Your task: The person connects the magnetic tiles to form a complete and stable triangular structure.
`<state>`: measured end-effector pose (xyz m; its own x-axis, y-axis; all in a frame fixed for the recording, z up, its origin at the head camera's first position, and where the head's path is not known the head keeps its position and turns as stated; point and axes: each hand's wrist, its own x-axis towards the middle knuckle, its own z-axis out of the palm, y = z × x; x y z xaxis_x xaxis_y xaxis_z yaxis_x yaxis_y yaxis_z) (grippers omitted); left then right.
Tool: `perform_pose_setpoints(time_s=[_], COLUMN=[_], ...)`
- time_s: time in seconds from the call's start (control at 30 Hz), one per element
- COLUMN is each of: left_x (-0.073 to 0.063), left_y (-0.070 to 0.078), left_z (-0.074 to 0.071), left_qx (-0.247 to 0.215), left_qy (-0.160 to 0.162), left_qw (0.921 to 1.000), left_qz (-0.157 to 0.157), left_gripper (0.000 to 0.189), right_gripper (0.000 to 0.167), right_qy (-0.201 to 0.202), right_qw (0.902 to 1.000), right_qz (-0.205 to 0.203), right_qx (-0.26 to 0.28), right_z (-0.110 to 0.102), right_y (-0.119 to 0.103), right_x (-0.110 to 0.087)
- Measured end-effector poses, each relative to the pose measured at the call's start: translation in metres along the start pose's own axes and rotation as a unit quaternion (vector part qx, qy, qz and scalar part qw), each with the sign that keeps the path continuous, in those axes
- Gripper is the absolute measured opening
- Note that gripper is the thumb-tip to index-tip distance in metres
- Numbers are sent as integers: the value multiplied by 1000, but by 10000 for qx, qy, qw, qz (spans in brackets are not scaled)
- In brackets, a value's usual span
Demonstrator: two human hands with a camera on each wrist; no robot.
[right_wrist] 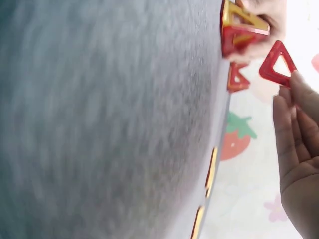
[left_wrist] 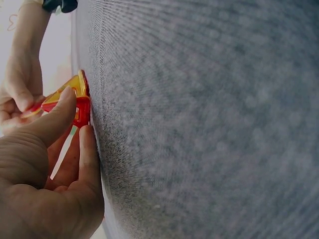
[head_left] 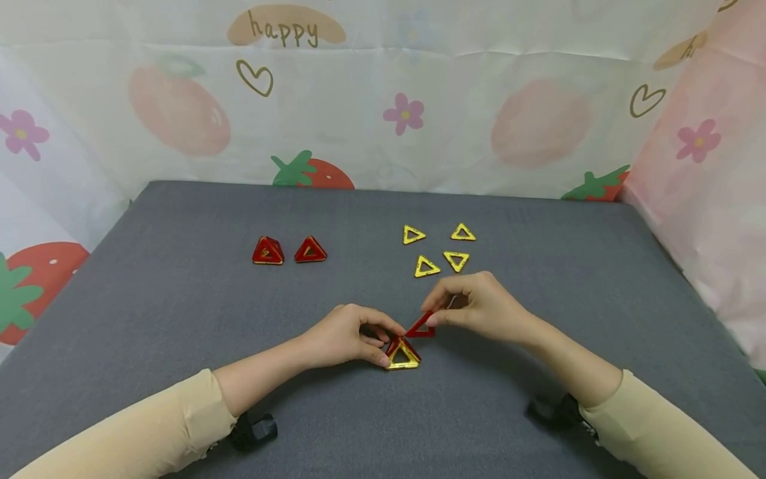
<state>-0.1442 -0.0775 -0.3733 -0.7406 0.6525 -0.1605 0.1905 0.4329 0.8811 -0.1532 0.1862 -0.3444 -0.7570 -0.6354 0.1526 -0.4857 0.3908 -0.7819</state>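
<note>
Near the front middle of the table stands a small pyramid (head_left: pixel 410 365) of red and yellow triangular magnetic tiles, its yellow side facing the viewer in the head view. My left hand (head_left: pixel 347 338) holds it from the left, thumb and fingertips at its sides. Just behind and to the right, my right hand (head_left: pixel 481 309) pinches a red triangular tile (right_wrist: pixel 269 69) between thumb and fingers. The tile is tilted, raised off the table, with one corner close to the pyramid's tip. In the left wrist view, the thumb lies over the pyramid's yellow face (left_wrist: pixel 81 85).
Two red pyramids, one on the left (head_left: pixel 267 251) and one beside it (head_left: pixel 310 250), stand at the back left. Several yellow triangular tiles (head_left: pixel 457 261) lie flat beyond my right hand. A printed cloth (head_left: pixel 359 86) hangs behind the grey table (head_left: pixel 179 299).
</note>
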Motion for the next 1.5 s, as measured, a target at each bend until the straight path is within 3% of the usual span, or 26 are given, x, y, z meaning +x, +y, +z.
perform_pose_setpoints(time_s=[0.33, 0.67, 0.83, 1.1, 1.37, 1.5], left_x=[0, 0, 0, -1, -1, -5], left_y=[1, 0, -2, -3, -1, 2], left_z=[0, -2, -2, -3, -2, 0], left_qx=[69, 145, 248, 507, 508, 317], left_qy=[-30, -26, -6, 72, 107, 253], left_qw=[9999, 9997, 9994, 9977, 9980, 9991], left_qz=[111, 171, 260, 442, 371, 119], left_gripper=[39, 40, 40, 40, 41, 42], right_gripper=[6, 3, 3, 10, 23, 23], right_qy=[-252, -726, -801, -603, -557, -546], right_qw=[9958, 9922, 9921, 9933, 9972, 9968], right_qz=[-860, -990, -939, -887, -195, 38], right_qx=[186, -214, -244, -441, -461, -580], right_z=[17, 31, 36, 41, 40, 38], right_y=[-12, -14, -15, -15, -17, -17], right_x=[-2, 0, 2, 3, 2, 2])
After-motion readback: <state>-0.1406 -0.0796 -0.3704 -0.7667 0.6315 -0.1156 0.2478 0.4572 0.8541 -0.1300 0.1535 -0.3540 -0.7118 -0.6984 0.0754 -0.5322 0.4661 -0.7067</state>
